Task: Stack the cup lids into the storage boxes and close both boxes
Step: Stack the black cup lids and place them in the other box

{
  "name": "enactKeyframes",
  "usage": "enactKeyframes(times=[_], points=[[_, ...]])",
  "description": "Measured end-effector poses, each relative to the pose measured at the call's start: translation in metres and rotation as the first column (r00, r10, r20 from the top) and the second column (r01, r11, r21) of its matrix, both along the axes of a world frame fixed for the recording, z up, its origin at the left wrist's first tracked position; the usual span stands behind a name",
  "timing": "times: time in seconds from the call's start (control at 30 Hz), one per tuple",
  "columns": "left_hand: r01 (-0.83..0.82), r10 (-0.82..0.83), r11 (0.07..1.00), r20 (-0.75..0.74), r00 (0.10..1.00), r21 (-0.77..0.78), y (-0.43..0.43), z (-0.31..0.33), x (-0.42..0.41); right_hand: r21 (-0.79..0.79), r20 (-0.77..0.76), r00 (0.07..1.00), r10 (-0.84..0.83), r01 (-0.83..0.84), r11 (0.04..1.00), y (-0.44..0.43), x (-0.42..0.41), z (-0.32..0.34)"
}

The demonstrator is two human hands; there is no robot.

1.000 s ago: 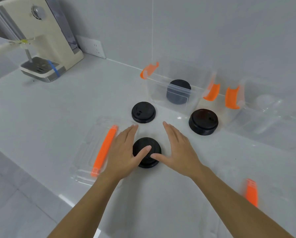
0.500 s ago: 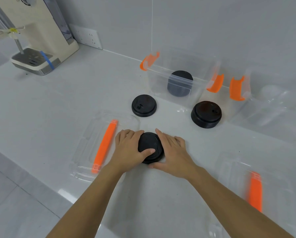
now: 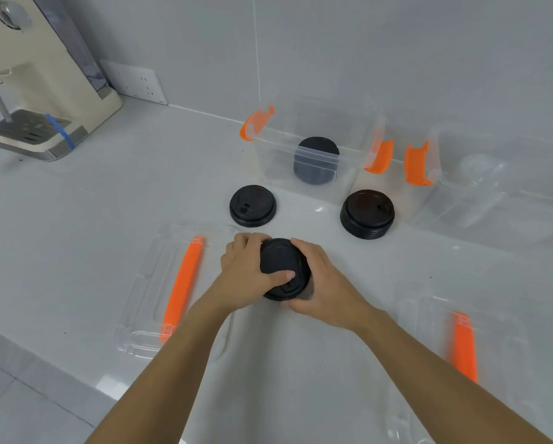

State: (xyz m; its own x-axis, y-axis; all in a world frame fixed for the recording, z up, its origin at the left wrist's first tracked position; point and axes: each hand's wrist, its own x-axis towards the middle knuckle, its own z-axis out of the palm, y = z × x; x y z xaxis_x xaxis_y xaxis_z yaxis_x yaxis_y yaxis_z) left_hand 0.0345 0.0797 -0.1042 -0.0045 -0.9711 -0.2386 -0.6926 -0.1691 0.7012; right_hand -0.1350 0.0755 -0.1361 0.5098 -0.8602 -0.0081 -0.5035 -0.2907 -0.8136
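White counter (image 3: 108, 219): black lid stack (image 3: 281, 267) between left hand (image 3: 247, 277) and right hand (image 3: 324, 283).

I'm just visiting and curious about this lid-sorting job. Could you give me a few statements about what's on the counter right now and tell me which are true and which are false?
1. Both hands grip one stack of black lids. True: the left hand and right hand hold it from either side.
2. The near clear box is empty. False: a black stack of lids stands inside it.
3. Both box covers are snapped on. False: the left cover and the right cover lie flat on the counter.
4. Two more black lid stacks sit loose on the counter. True: one on the left, one on the right.
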Motion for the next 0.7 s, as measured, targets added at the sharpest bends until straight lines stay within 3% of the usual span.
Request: enactKeyframes(times=[0.1, 0.17, 0.53, 0.7], points=[[0.026, -0.010, 0.999, -0.326, 0.945, 0.044, -0.008, 0.009, -0.008, -0.007, 0.050, 0.996, -0.067, 0.068, 0.998, -0.008, -0.011, 0.008], [0.032, -0.001, 0.998, -0.459, 0.888, 0.060, -0.013, 0.014, -0.015, -0.001, 0.096, 0.987, -0.128, 0.129, 0.992, -0.013, -0.019, 0.015], [-0.181, 0.223, 0.974, -0.734, 0.641, 0.138, -0.040, 0.024, -0.085, -0.108, 0.128, 0.898, -0.421, 0.434, 0.894, -0.024, -0.063, 0.037], [-0.205, 0.299, 0.954, -0.763, 0.573, 0.219, -0.054, 0.024, -0.111, 0.014, 0.225, 0.848, -0.480, 0.490, 0.872, -0.029, -0.077, 0.040]])
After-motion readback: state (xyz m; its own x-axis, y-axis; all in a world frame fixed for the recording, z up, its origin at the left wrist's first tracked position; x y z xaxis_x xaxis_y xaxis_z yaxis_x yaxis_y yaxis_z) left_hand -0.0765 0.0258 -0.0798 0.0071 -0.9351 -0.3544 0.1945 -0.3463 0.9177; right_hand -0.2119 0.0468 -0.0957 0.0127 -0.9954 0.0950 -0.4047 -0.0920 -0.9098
